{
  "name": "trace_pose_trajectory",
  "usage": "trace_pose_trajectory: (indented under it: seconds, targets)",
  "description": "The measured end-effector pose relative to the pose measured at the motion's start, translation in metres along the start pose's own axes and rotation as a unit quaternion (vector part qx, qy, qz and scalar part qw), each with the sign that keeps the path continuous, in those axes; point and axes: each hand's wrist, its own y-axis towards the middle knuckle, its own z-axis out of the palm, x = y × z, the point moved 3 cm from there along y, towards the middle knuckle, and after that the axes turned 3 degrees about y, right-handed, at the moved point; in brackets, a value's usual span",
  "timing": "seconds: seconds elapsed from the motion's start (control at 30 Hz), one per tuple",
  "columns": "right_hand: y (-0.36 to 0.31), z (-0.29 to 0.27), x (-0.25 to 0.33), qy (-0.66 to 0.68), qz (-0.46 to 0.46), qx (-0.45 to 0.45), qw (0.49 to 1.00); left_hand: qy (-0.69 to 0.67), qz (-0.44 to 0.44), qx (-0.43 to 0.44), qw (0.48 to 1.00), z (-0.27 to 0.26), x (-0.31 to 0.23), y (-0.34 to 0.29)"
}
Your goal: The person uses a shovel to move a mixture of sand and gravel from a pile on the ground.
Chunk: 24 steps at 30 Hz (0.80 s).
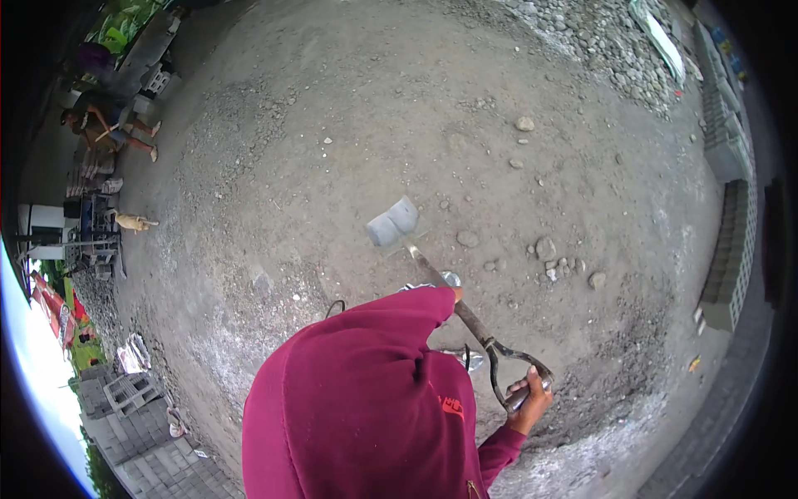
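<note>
A shovel (478, 323) runs slantwise across the middle, its worn grey blade (393, 224) at the upper left over the dirt ground. My right hand (532, 399) is wrapped round the grip of its D-shaped handle, with fingers and thumb closed. Farther along the shaft, at the cuff of my maroon sleeve, my left hand (457, 293) grips the shovel; most of that hand is hidden by the sleeve. No load shows on the blade. My shoes show in part beside the shaft.
Loose stones (546, 248) lie right of the blade. A gravel pile (607, 46) with a white sack (659, 41) is at the far right. Concrete blocks (725, 258) line the right side. Pavers (154, 441) are at lower left; a dog (133, 222) and another person (108, 125) are at left.
</note>
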Motion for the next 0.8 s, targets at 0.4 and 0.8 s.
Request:
trace_pose_trajectory:
  seconds: [0.4,0.8]
  targets:
    - [-0.164,-0.196,-0.245,0.597,0.097,-0.405,0.686,0.059,-0.054,0.248,0.965,0.395,0.026,-0.088]
    - [-0.075,-0.339,-0.377,0.741,0.078,-0.507,0.433,0.479,-0.031,0.208,0.852,0.629,0.181,-0.034]
